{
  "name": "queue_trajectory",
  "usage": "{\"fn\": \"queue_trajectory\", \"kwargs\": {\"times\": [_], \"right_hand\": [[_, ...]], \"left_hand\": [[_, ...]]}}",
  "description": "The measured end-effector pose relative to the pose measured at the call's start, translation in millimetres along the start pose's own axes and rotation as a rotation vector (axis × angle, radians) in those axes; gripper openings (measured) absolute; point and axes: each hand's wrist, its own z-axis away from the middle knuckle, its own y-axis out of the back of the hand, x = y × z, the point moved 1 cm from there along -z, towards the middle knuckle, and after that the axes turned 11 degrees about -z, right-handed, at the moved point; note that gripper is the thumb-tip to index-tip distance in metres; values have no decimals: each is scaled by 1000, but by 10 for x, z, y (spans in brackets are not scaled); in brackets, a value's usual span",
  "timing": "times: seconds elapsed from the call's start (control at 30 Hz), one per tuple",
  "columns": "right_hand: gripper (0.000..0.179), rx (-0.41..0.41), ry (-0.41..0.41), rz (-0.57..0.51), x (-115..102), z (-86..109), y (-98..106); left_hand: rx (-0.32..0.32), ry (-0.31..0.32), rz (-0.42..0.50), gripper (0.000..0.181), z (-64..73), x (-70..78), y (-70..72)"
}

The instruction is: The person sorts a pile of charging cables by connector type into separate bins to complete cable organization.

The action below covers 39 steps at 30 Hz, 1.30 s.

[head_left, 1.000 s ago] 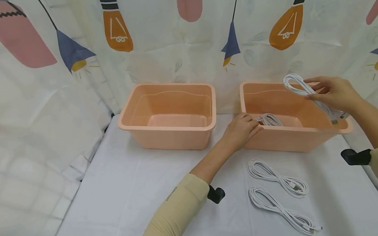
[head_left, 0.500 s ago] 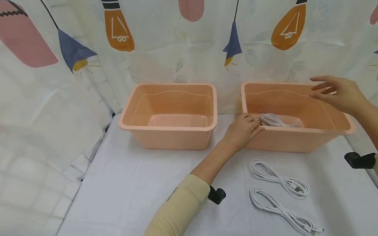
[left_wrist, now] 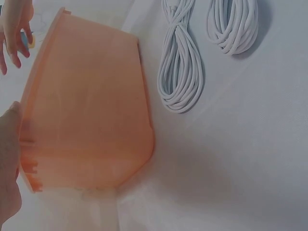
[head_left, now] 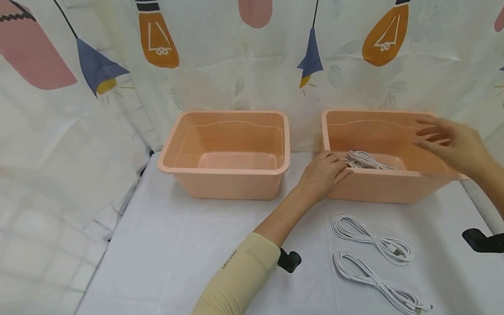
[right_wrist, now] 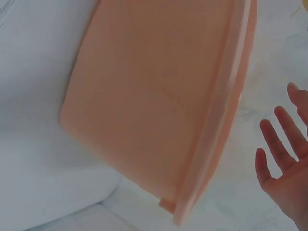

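My left hand (head_left: 324,173) grips the near-left rim of the right-hand peach plastic basin (head_left: 385,186). In the left wrist view, part of the left hand (left_wrist: 8,159) shows at that rim. Bundled white cables (head_left: 367,161) lie inside this basin, partly hidden by its front wall. Over the basin's right end is my right hand (head_left: 455,147), holding nothing. Its fingers are spread in the right wrist view, with the hand (right_wrist: 288,163) apart from the rim. Two bundled white USB cables lie on the table in front, a farther one (head_left: 371,238) and a nearer one (head_left: 380,284).
A second peach basin (head_left: 231,182) with nothing visible in it stands to the left. The white-covered table (head_left: 189,268) meets a hanging printed curtain (head_left: 233,44) behind both basins.
My right hand has released a bundled white cable into the right-hand basin, then lowered slightly. The left hand has stayed on the rim.
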Motion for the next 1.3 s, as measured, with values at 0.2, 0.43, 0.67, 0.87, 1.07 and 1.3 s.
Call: {"fn": "queue_trajectory", "kwargs": {"times": [0.2, 0.43, 0.67, 0.87, 1.07, 1.3], "right_hand": [[53, 43, 8, 0, -2, 148, -110], [53, 138, 22, -24, -5, 356, -237], [49, 239, 75, -96, 17, 530, -363], [51, 304, 149, -185, 0, 672, -484], [45, 334, 203, -155, 54, 823, -643], [51, 350, 225, -88, 92, 999, -837]], "left_hand": [[3, 0, -4, 31, -3, 0, -3], [-9, -4, -6, 31, -7, 4, 4], [-12, -3, -5, 32, -12, 6, -5], [6, -3, -5, 30, -13, 0, -12], [15, -13, -17, 31, -23, -7, -22], [14, -19, -18, 31, -14, -9, -19]]}}
